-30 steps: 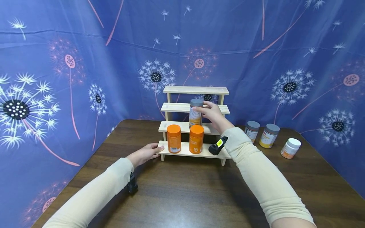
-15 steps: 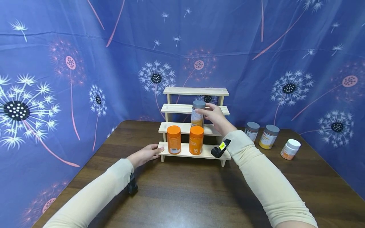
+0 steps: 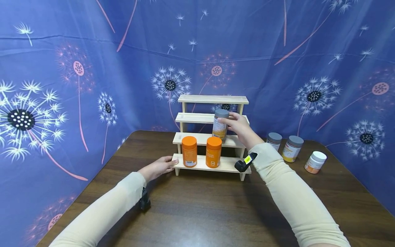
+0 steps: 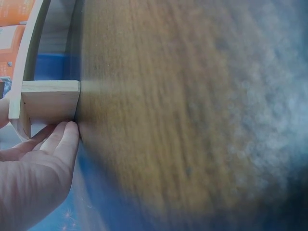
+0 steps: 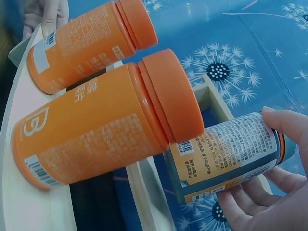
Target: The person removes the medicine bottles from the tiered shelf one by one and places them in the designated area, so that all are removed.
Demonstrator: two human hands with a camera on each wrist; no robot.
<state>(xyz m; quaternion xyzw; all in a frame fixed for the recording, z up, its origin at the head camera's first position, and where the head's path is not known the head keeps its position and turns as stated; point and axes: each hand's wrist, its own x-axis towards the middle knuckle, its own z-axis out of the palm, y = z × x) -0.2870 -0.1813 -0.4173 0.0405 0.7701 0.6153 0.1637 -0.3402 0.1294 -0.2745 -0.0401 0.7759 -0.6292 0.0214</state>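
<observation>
My right hand (image 3: 241, 127) grips a grey-lidded supplement bottle (image 3: 219, 127) near its top, thumb on one side and fingers on the other. The bottle is upright at the second step of a four-step wooden display stand (image 3: 202, 117); an orange bottle hides part of its base in the head view. In the right wrist view, the bottle's (image 5: 226, 154) yellow and white label shows. My left hand (image 3: 157, 168) holds the left end of the lowest step, thumb on top, fingers (image 4: 62, 139) by the leg. Two orange bottles, one left (image 3: 189, 151) and one middle (image 3: 213, 152), stand on that step.
On the brown table (image 3: 191, 212), right of the stand, are two grey-lidded bottles, one partly behind my sleeve (image 3: 274, 140) and one with a yellow-white label (image 3: 292, 149). A smaller white-lidded bottle (image 3: 315, 162) stands farther right. A blue dandelion-print cloth (image 3: 259, 61) hangs behind.
My right hand has shifted the grey-lidded bottle to the right along the second step. The left hand keeps its hold on the stand.
</observation>
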